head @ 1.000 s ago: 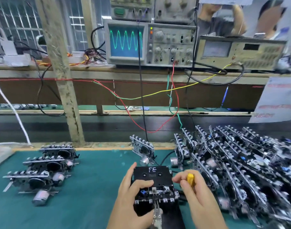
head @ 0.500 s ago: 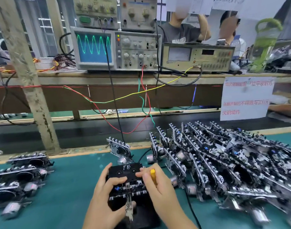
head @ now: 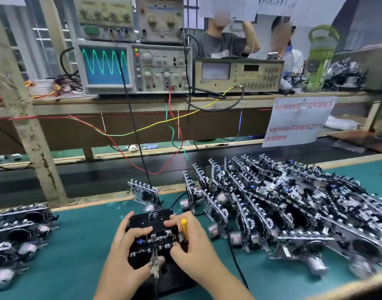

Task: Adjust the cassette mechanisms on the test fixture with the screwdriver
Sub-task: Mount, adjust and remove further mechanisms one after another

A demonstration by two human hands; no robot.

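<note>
Cassette mechanism (head: 155, 239) work sits at the near centre of the green mat (head: 81, 245), where the unit under test lies on the black test fixture (head: 175, 276) with a black cassette marked "FE" (head: 152, 219) loaded in it. Your left hand (head: 126, 252) curls round the left edge of the unit, thumb resting on the cassette face, and steadies it. Your right hand (head: 193, 245) is clenched round the yellow-handled screwdriver (head: 184, 228), whose tip points down toward the right side of the mechanism; the tip itself is hidden, so you cannot tell whether it is seated in a screw. The oscilloscope (head: 131, 68) on the far shelf shows a clean green sine trace, so the adjustment looks under way, not finished. A small group of mechanisms (head: 19, 232) lies at the left and a large heap (head: 294, 208) at the right, so much of the batch probably remains. Compared with a second ago, your hands keep the same hold on unit and tool; mainly your view has swung right, bringing more of the heap into sight.
</note>
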